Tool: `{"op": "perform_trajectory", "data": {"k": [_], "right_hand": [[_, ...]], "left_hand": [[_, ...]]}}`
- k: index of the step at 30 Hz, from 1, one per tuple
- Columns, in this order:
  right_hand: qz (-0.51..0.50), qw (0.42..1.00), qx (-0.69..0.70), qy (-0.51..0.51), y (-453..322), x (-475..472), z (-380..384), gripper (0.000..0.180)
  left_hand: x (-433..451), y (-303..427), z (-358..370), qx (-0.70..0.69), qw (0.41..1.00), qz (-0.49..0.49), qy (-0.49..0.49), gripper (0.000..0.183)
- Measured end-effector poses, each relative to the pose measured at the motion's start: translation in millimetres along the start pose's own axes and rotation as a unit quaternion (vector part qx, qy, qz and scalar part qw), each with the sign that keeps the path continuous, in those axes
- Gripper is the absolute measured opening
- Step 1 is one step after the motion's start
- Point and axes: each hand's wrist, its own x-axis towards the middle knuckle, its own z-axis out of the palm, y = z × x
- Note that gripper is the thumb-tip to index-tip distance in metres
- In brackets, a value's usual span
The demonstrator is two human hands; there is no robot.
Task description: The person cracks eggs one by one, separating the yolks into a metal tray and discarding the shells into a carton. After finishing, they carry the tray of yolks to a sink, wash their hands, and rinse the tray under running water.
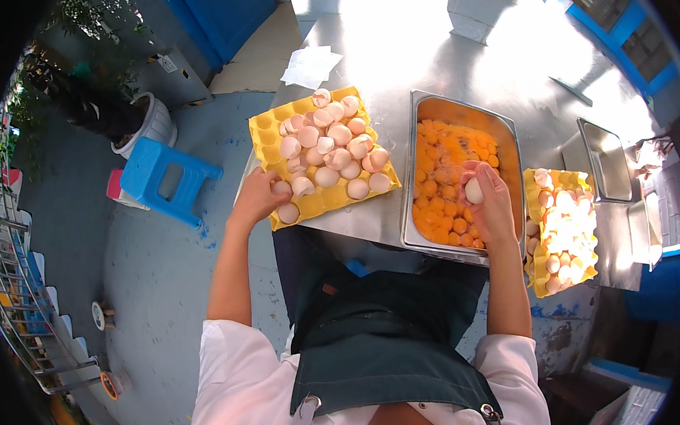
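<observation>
My right hand (494,206) holds an egg (473,191) above a deep steel pan (517,143). Inside the pan lies a pool of cracked eggs, many orange yolks (442,209) still round, with whites around them. At the near left corner of a yellow egg tray (265,136), my left hand (257,195) has its fingers around an eggshell (281,189). Broken eggshells (326,176) are heaped across that tray, some nested in one another. How far the shell at my left fingers is broken is hidden.
Right of the pan stands another yellow tray (536,285) with eggs, partly in glaring sun. Farther right are smaller steel pans (605,161). White paper (310,67) lies on the steel table (383,107). A blue stool (165,176) and potted plant (150,122) stand at left.
</observation>
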Motion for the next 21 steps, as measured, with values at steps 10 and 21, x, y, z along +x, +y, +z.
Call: {"op": "perform_trajectory", "data": {"k": [10,21], "right_hand": [[-0.081,0.982,-0.168,-0.039,-34,-18,23,0.054],[-0.242,0.908,-0.326,0.101,-46,-37,2,0.050]], "left_hand": [[-8,133,2,-0.624,0.767,0.128,-0.077,0.039],[21,269,53,-0.491,0.813,0.218,-0.223,0.044]]}}
